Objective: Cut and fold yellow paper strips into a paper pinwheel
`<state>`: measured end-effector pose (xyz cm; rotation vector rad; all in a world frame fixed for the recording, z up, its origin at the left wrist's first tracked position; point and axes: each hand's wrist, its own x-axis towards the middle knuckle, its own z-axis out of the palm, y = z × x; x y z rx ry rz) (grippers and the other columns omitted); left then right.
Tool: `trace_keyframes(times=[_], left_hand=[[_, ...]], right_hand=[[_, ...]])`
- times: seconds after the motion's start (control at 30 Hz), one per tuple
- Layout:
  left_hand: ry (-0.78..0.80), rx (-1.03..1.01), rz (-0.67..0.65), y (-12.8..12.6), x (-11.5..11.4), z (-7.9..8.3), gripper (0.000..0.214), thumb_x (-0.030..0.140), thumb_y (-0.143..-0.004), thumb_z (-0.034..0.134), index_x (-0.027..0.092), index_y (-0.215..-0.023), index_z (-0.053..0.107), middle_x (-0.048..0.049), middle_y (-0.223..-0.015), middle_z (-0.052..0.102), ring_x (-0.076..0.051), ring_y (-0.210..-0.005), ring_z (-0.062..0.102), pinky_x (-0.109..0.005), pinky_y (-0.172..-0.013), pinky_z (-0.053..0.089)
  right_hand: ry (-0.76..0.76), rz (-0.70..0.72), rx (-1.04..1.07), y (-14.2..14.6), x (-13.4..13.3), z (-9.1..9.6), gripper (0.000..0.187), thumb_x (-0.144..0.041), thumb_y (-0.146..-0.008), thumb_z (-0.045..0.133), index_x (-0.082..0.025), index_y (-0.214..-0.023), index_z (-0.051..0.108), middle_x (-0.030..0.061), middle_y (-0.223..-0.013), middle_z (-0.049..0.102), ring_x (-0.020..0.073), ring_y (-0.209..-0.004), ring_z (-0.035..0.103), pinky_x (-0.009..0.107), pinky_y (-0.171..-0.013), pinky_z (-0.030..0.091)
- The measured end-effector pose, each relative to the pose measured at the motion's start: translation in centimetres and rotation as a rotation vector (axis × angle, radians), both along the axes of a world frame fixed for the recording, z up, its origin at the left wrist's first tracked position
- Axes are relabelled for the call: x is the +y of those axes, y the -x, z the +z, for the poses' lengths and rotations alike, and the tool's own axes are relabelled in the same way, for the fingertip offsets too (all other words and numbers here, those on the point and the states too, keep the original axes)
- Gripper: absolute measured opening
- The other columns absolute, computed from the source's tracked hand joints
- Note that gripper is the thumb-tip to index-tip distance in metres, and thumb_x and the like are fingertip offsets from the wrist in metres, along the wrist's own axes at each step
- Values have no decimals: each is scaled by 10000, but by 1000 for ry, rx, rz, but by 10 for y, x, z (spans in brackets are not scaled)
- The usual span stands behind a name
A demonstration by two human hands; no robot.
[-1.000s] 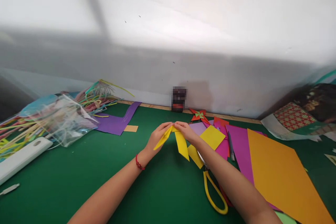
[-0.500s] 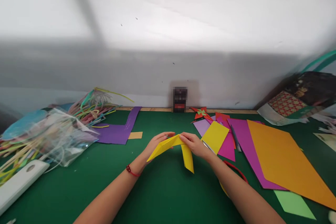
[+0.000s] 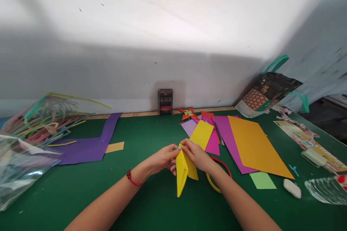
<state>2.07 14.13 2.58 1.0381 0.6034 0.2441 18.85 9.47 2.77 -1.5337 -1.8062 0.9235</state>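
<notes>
A folded yellow paper strip [image 3: 182, 171] hangs point-down over the green table [image 3: 151, 198], its two arms brought close together. My left hand [image 3: 162, 158], with a red string bracelet on its wrist, pinches the paper's top fold from the left. From the right, my right hand [image 3: 197, 155] pinches the same top edge, so the fingertips of both hands meet there. Under my right wrist lie scissors with red and yellow handles [image 3: 217, 184], partly hidden.
Right of my hands lie an orange sheet [image 3: 255, 146], a magenta sheet [image 3: 225, 130], a yellow square [image 3: 201, 134] and a green scrap [image 3: 262, 180]. A purple cut-out [image 3: 89, 146] and a bag of coloured strips [image 3: 24, 140] lie left. An eraser [image 3: 292, 188] and a patterned bag [image 3: 267, 94] are at right.
The two arms of the yellow paper, spread apart earlier, are now folded together and hang down. My hands came slightly nearer. The view turned right, showing more of the table's right side.
</notes>
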Motion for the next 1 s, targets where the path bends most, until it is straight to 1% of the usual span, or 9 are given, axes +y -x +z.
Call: trace_keyframes(times=[0.1,0.2,0.33,0.47,0.53,0.63,0.77,0.87,1.0], left_hand=[[-24,18,-16,-2,-10,-1,399,537,-740,592,181,-868,466,23,-673,547,-120,-587,572,-286,-567,488],[36,-16,-52,5,-20,1,408,529,-776,549,169,-965,515,-75,-869,628,-208,-846,617,-335,-677,487],[199,-89,-14,16,-31,3,415,505,-783,533,129,-957,569,-105,-856,648,-212,-798,619,-370,-750,461],[210,-92,147,20,-40,6,340,460,-744,609,148,-868,558,-25,-725,590,-142,-631,569,-339,-688,452],[143,-40,219,19,-42,9,332,464,-729,626,161,-828,535,6,-696,551,-102,-575,511,-288,-626,421],[-34,106,279,14,-40,13,321,468,-736,606,166,-800,518,14,-725,532,-89,-615,464,-231,-574,355],[-234,211,328,0,-31,9,349,495,-728,587,169,-725,463,50,-662,448,-70,-567,372,-201,-503,282],[-290,180,382,-13,-29,3,401,537,-700,587,189,-692,388,88,-577,342,-56,-480,289,-198,-443,223],[-419,138,523,-20,-35,4,396,512,-699,586,195,-673,349,84,-595,345,-54,-476,323,-186,-424,264]], right_hand=[[-7,39,-6,-3,-4,4,148,-353,-891,382,-234,-962,435,-6,-697,603,183,-675,560,293,-625,372],[-16,109,17,-5,-5,7,142,-368,-884,407,-228,-871,423,-10,-663,611,171,-638,578,280,-597,390],[-24,176,72,-2,-7,8,170,-371,-879,429,-224,-794,419,9,-730,646,169,-687,620,270,-602,414],[-54,155,166,6,-9,3,190,-383,-886,414,-227,-779,436,-17,-681,614,158,-662,604,265,-600,412],[-80,99,207,10,-8,0,226,-405,-886,405,-225,-752,433,-23,-650,579,150,-619,576,261,-572,398],[-86,44,290,13,-4,-4,273,-452,-877,397,-223,-730,416,-24,-627,533,146,-594,542,261,-551,384],[-62,-6,404,10,5,-10,327,-514,-842,428,-221,-701,390,-49,-577,420,119,-522,438,247,-501,322],[36,-29,549,9,11,-12,364,-558,-793,478,-222,-702,374,-72,-537,337,95,-454,329,236,-451,246],[171,-8,725,12,11,-9,396,-579,-740,539,-224,-721,365,-75,-537,377,84,-432,337,220,-431,247]])
